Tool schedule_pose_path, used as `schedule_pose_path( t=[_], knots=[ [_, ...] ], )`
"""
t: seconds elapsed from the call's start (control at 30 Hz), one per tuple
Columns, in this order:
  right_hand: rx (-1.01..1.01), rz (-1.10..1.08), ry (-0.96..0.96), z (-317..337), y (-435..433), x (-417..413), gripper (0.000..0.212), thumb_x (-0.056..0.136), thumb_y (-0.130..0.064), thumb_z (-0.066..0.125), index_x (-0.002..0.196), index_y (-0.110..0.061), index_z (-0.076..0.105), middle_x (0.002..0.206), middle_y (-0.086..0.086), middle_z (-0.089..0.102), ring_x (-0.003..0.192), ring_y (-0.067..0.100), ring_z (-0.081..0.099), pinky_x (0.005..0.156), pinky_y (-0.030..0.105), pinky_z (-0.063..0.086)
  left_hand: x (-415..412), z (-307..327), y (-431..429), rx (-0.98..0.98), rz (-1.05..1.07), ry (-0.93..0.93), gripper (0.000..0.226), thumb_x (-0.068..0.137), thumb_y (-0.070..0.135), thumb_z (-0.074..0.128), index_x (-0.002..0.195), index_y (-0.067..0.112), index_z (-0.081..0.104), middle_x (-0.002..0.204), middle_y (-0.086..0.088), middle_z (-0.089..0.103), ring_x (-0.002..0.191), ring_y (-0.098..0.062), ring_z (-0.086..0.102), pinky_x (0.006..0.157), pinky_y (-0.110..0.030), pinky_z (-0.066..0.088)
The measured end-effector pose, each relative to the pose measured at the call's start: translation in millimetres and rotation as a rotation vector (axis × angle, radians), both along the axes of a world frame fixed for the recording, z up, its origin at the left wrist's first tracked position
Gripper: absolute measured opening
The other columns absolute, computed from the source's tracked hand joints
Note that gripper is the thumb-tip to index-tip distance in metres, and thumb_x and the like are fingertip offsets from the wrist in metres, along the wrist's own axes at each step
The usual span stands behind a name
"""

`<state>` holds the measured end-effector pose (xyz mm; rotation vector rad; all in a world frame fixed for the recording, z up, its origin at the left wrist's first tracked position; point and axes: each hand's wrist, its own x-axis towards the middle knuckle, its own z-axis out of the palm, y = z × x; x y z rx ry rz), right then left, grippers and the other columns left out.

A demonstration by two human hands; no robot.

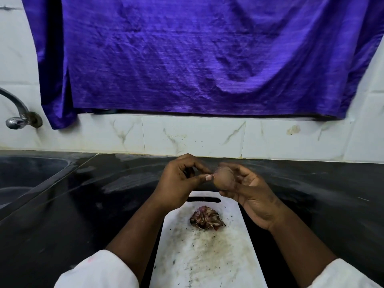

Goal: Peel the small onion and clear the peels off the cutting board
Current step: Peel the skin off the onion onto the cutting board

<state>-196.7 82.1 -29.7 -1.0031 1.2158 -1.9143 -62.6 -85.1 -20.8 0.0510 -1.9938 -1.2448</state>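
Holding the one onion (225,179) in the air above the far end of the board (230,267), the right hand (251,192) curls its fingers round it, thumb under it. The left hand (180,183) is close against it – thumb and forefinger pinched together on a small shred (211,175) of skin at the onion's left end, the other fingers curled in. The two hands nearly touch there. The onion is blurred; it looks pale brown and mostly bare.

One white board lies on the black counter (332,194), its handle slot at the far end just below the hands. On it sits one heap of peels (206,218), dark red and brown, near that slot and between the two forearms. Dark specks are scattered over the board nearer the person. Two white sleeves show at the bottom corners, left (97,271) and right (349,275).

At the left – one sink (31,173) set into the counter and one metal tap (18,115) on the wall above it. One purple cloth (207,55) hangs over the white tiles (197,136) behind.
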Motion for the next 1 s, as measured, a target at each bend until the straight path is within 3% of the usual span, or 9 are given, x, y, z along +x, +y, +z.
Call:
schedule_pose_path(
  t=[0.13, 0.2, 0.33, 0.47, 0.6, 0.73, 0.83, 0.9, 1.0],
  knots=[
    [0.019, -0.079, 0.108, -0.3, 0.8, 2.3, 0.049, 0.070, -0.015, 0.086, 0.118, -0.018, 0.072, 0.113, 0.007, 0.075, 0.099, 0.019, 0.069, 0.072, 0.034, 0.058, 1.8, 2.5, 5.7, -0.047, 0.040, 0.011, 0.023, 0.080, 0.000, 0.086, 0.080, 0.022, 0.078, 0.086, 0.012, 0.064, 0.074, -0.038, 0.054, 0.063, -0.025, 0.046],
    [0.026, -0.108, 0.159, -0.3, 0.9, 2.4, 0.046, 0.074, -0.015, 0.082, 0.119, -0.018, 0.071, 0.116, 0.009, 0.074, 0.100, 0.019, 0.069, 0.072, 0.035, 0.058, 1.9, 3.6, 8.2, -0.069, 0.057, 0.008, 0.023, 0.080, 0.000, 0.085, 0.082, 0.022, 0.079, 0.090, 0.014, 0.063, 0.072, -0.033, 0.054, 0.062, -0.021, 0.045],
    [0.026, -0.144, 0.214, 1.1, 1.9, 3.0, 0.048, 0.075, -0.017, 0.085, 0.121, -0.016, 0.071, 0.119, 0.013, 0.073, 0.100, 0.019, 0.068, 0.073, 0.033, 0.057, 4.5, 7.3, 14.0, -0.149, 0.084, 0.016, 0.021, 0.081, 0.000, 0.085, 0.087, 0.020, 0.080, 0.099, 0.002, 0.063, 0.075, -0.004, 0.056, 0.064, -0.017, 0.045],
    [0.005, -0.149, 0.227, 0.4, 1.4, 1.7, 0.046, 0.075, -0.017, 0.082, 0.120, -0.017, 0.072, 0.116, 0.009, 0.075, 0.103, 0.019, 0.070, 0.085, 0.032, 0.056, 4.3, 6.7, 19.5, -0.227, 0.128, 0.047, 0.018, 0.083, 0.000, 0.084, 0.090, 0.016, 0.080, 0.100, 0.003, 0.062, 0.080, -0.006, 0.058, 0.063, -0.018, 0.047],
    [-0.006, -0.118, 0.240, 1.9, 2.8, -1.1, 0.048, 0.076, -0.014, 0.080, 0.123, -0.016, 0.070, 0.119, 0.010, 0.075, 0.110, 0.022, 0.071, 0.094, 0.031, 0.055, 0.0, 4.4, 22.3, 0.021, 0.090, 0.056, 0.022, 0.083, -0.004, 0.082, 0.083, 0.018, 0.079, 0.097, 0.001, 0.062, 0.076, 0.002, 0.056, 0.066, -0.014, 0.046],
    [-0.017, -0.071, 0.251, 1.6, 4.5, -3.4, 0.048, 0.079, -0.009, 0.077, 0.125, -0.018, 0.068, 0.121, 0.009, 0.075, 0.114, 0.024, 0.070, 0.099, 0.033, 0.054, -1.4, 3.8, 24.2, 0.267, -0.021, 0.056, 0.021, 0.083, -0.011, 0.077, 0.081, 0.009, 0.077, 0.093, 0.000, 0.062, 0.074, 0.000, 0.059, 0.067, -0.014, 0.049],
    [-0.016, -0.046, 0.257, 1.1, 4.4, -4.5, 0.047, 0.081, -0.006, 0.075, 0.126, -0.018, 0.068, 0.121, 0.008, 0.075, 0.114, 0.022, 0.070, 0.098, 0.031, 0.054, -0.9, 3.4, 25.1, 0.418, -0.077, -0.004, 0.027, 0.085, -0.010, 0.075, 0.075, 0.015, 0.077, 0.087, 0.011, 0.067, 0.077, -0.005, 0.061, 0.063, -0.017, 0.049],
    [-0.018, -0.034, 0.258, 0.5, 4.3, -5.1, 0.047, 0.082, -0.003, 0.074, 0.128, -0.015, 0.067, 0.121, 0.008, 0.075, 0.113, 0.021, 0.070, 0.097, 0.029, 0.054, -0.7, 2.2, 23.7, 0.472, -0.109, -0.053, 0.032, 0.087, -0.007, 0.073, 0.071, 0.021, 0.077, 0.085, 0.013, 0.068, 0.075, -0.009, 0.059, 0.061, -0.021, 0.044],
    [-0.019, -0.056, 0.251, -0.1, 2.9, -3.6, 0.045, 0.084, -0.004, 0.074, 0.126, -0.014, 0.067, 0.119, 0.008, 0.076, 0.111, 0.020, 0.070, 0.094, 0.028, 0.053, 0.2, 0.9, 17.4, 0.410, -0.129, -0.027, 0.029, 0.085, -0.005, 0.076, 0.073, 0.022, 0.079, 0.088, 0.007, 0.071, 0.085, -0.018, 0.063, 0.073, -0.029, 0.052]
  ],
)
